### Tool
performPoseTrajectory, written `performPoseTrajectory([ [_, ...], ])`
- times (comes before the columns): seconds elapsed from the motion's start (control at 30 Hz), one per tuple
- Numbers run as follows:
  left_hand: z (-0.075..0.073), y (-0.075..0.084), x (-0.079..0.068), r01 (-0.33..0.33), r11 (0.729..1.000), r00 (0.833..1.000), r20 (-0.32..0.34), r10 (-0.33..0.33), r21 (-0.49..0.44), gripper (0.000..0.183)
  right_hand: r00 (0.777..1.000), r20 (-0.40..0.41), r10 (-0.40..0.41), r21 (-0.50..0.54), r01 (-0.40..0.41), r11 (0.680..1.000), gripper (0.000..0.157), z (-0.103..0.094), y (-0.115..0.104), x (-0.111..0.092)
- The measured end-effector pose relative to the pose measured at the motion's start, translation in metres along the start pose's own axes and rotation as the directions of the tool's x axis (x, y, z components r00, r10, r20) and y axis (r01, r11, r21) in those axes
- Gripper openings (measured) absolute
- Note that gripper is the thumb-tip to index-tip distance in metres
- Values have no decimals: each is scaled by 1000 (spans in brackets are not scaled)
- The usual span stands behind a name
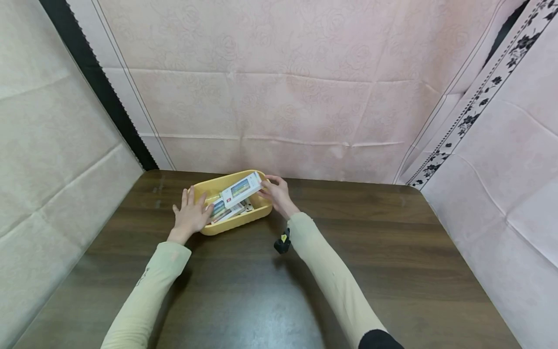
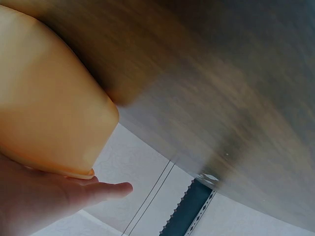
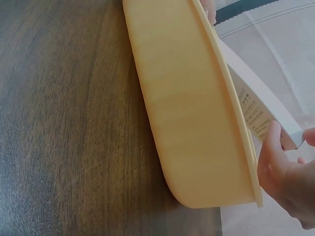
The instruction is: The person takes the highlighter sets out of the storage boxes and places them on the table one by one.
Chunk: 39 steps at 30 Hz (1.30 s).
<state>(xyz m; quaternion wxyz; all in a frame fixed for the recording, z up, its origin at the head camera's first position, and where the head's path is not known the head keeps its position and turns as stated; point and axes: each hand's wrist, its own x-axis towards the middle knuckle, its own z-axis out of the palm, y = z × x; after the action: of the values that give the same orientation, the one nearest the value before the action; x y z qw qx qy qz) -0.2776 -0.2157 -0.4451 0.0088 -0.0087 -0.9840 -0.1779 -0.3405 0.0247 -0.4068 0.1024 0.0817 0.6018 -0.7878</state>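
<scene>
A yellow plastic basket (image 1: 237, 224) stands near the back edge of the table, with several small white boxes (image 1: 226, 212) lying in it. My right hand (image 1: 277, 196) pinches the end of a white box (image 1: 241, 189) with a coloured picture on its front, held tilted over the basket's right part. In the right wrist view, thumb and fingers grip that white box (image 3: 261, 101) just above the rim. My left hand (image 1: 191, 216) rests on the basket's left rim with its fingers straight. The left wrist view shows the hand (image 2: 54, 199) against the basket (image 2: 54, 93).
The brown wooden table (image 1: 348, 271) extends in front and to the right of the basket. A pale patterned cloth (image 1: 283, 97) hangs behind the table, with more cloth at both sides. A small black device (image 1: 282, 243) sits at the right wrist.
</scene>
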Motion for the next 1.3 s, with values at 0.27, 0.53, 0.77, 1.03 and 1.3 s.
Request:
performPoseTrajectory([
  [0.27, 1, 1, 0, 4, 1000, 1000, -2, -4, -3, 58, 1000, 3, -4, 35, 4, 999, 39, -5, -2, -1],
  [0.53, 1, 0, 0, -4, 1000, 1000, -9, 4, 6, 58, 1000, 7, -25, 55, 25, 998, 37, -9, -4, 0],
  [0.77, 0, 0, 0, -5, 1000, 1000, -14, 5, 13, 58, 999, 5, -32, 53, 32, 998, 40, -12, -5, 0],
  [1.03, -1, 1, -1, -3, 1000, 1000, -17, 3, 16, 58, 999, 11, -33, 53, 33, 998, 44, -16, -6, -1],
  [1.3, -1, 1, -2, -6, 1000, 1000, -9, 6, 9, 58, 999, 0, -35, 54, 34, 998, 42, -21, -9, 1],
])
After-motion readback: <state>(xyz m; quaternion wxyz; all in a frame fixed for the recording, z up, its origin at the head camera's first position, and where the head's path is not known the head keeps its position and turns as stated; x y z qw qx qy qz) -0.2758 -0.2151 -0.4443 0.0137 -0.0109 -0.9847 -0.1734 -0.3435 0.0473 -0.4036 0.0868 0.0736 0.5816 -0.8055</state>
